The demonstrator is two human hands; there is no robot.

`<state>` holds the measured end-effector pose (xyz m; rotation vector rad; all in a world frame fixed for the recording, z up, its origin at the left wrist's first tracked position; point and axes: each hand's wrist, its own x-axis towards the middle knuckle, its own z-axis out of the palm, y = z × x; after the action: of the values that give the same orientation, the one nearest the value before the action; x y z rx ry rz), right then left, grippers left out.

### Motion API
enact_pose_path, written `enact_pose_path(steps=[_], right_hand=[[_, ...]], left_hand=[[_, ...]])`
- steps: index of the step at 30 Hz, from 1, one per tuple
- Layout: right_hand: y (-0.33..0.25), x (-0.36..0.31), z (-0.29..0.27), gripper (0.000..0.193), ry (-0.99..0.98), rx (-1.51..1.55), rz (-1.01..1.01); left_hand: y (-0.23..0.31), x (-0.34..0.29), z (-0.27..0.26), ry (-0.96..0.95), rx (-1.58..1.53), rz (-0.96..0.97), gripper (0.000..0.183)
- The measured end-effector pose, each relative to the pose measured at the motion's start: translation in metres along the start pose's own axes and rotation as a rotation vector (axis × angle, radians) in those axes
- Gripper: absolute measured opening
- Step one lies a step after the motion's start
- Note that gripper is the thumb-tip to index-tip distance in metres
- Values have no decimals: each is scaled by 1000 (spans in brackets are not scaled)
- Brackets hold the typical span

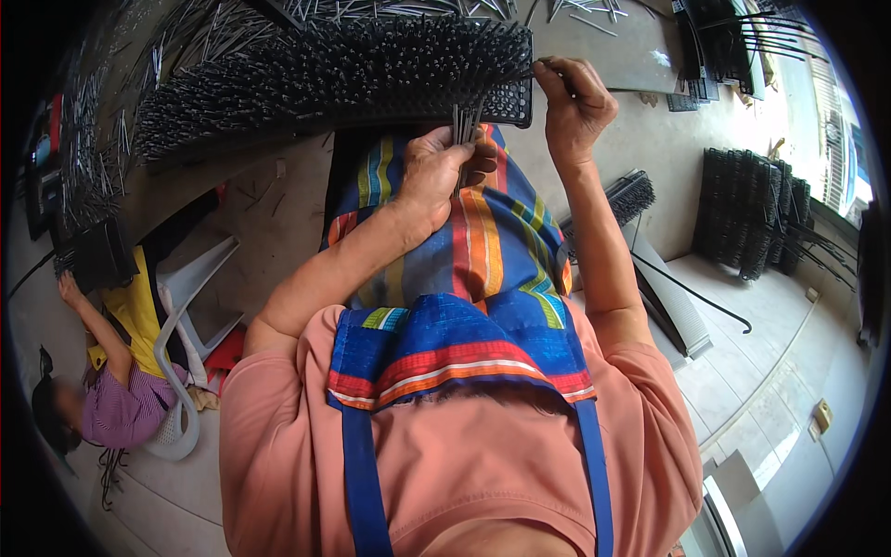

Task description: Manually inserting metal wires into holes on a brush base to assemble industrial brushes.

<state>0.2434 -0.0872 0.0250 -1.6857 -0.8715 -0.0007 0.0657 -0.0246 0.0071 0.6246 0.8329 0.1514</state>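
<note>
Head view: long black brush (339, 74), dense bristles (260, 84), beyond striped apron (478, 246). Left hand (432, 176) grasps slim grey strips (464, 125) near its holed end (509, 104); right hand (580, 104) pinched closed beside, anything held unclear.

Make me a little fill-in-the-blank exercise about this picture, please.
1. The left hand holds ____ (one/several) thin sticks.
2. The right hand is at the ____ (left/right) end of the bristly black board.
3. The colour of the apron straps is ____.
4. The colour of the other person's shirt is ____.

Missing words: several; right; blue; purple.
</note>
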Motion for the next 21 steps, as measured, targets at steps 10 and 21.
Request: enact_pose_path(steps=[10, 21], right_hand=[[7, -7, 7, 9, -82, -242, -5], [8, -3, 8, 8, -155, -386, -63]], left_hand=[[-2, 1, -3, -9, -63, -77, 17], [0, 2, -3, -3, -202, -73, 17]])
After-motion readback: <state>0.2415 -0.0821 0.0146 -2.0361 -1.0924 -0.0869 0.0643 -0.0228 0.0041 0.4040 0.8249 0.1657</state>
